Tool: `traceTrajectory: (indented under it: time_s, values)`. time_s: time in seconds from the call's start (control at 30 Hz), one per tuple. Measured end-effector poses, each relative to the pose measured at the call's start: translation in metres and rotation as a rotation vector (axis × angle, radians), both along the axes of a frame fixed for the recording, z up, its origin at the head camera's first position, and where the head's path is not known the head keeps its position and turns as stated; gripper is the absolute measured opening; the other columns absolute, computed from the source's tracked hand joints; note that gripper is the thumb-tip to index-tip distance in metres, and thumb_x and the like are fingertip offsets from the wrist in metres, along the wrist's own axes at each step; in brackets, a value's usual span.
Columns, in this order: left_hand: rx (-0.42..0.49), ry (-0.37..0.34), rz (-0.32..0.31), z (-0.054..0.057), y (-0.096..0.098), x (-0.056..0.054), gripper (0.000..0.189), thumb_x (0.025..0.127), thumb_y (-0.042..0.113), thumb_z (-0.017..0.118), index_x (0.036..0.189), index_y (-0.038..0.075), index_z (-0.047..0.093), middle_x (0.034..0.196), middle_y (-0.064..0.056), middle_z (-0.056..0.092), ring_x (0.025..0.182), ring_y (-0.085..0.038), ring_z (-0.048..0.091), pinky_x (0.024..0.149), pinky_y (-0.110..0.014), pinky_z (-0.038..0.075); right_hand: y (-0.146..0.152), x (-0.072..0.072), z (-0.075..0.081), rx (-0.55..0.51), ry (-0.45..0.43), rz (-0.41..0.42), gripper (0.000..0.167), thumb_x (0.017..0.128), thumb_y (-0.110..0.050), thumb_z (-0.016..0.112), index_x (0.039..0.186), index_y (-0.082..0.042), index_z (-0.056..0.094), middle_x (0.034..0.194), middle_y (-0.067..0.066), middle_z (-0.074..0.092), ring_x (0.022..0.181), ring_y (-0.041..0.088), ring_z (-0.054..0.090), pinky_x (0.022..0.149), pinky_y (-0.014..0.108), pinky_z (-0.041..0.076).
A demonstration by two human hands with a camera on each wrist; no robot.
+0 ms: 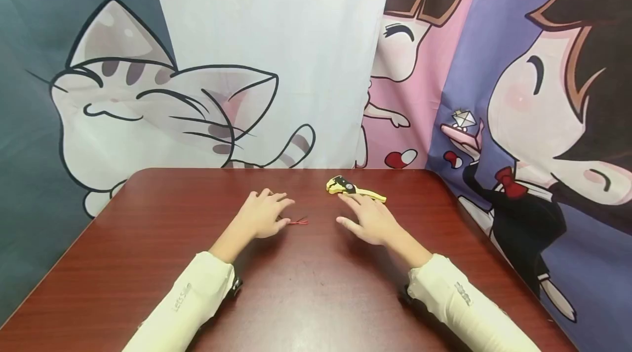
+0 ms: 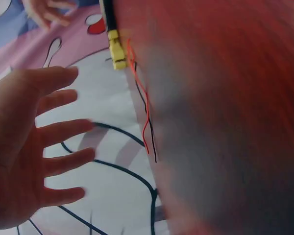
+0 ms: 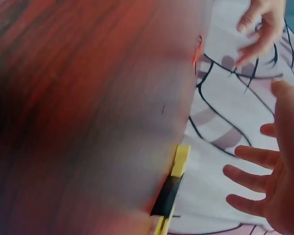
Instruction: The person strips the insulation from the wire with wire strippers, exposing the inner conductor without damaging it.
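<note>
My left hand (image 1: 264,214) hovers over the table with fingers spread, holding nothing. Close by it lie thin wires (image 1: 299,222), mostly hidden under the hand in the head view. The left wrist view shows them as a red wire (image 2: 148,110) and a black wire (image 2: 151,122) side by side. My right hand (image 1: 369,219) is also spread over the table and holds nothing. Just beyond its fingertips is a yellow and black wire stripper (image 1: 349,186); the right wrist view shows this tool's yellow end (image 3: 181,160) and black middle.
The dark red-brown wooden table (image 1: 316,286) has rounded far corners. Behind it hangs a cloth backdrop (image 1: 296,39) printed with a cartoon cat and cartoon figures. A small dark mark (image 3: 163,108) shows on the tabletop.
</note>
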State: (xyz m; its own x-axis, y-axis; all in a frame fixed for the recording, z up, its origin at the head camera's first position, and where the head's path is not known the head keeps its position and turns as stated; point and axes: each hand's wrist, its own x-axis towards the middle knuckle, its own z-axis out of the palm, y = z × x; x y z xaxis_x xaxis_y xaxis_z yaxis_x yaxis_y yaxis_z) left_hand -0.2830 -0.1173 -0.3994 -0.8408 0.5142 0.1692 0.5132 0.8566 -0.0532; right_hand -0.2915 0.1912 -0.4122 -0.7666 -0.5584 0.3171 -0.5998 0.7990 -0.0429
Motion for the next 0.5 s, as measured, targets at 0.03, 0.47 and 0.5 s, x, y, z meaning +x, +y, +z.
traceTrajectory:
  time_s: [0.03,0.47,0.5]
  values:
    - [0.008,-0.03,0.013,0.0,-0.002,-0.001,0.047,0.092,0.039,0.063,0.136,0.021,0.059,0.141,-0.008,0.056,0.122,-0.034,0.051,0.091,-0.056,0.041,0.002,-0.003,-0.001,-0.028,-0.021,-0.008,0.065,0.094,-0.053,0.059,0.145,-0.014,0.05,0.14,0.014,0.055,0.126,0.035,0.054,0.1,0.054,0.043]
    - [0.044,-0.222,0.033,-0.006,-0.01,-0.008,0.041,0.092,0.033,0.066,0.13,0.019,0.063,0.134,-0.008,0.059,0.115,-0.034,0.052,0.087,-0.051,0.044,0.028,-0.037,-0.009,-0.352,-0.213,-0.099,0.056,0.087,-0.029,0.076,0.133,-0.002,0.058,0.126,0.018,0.06,0.115,0.034,0.058,0.096,0.052,0.045]
    - [0.045,-0.229,0.035,-0.007,-0.01,-0.008,0.041,0.092,0.033,0.066,0.13,0.019,0.063,0.134,-0.008,0.059,0.117,-0.034,0.052,0.088,-0.051,0.044,0.03,-0.04,-0.01,-0.347,-0.215,-0.108,0.054,0.087,-0.028,0.076,0.132,-0.003,0.059,0.126,0.018,0.06,0.116,0.035,0.058,0.096,0.053,0.045]
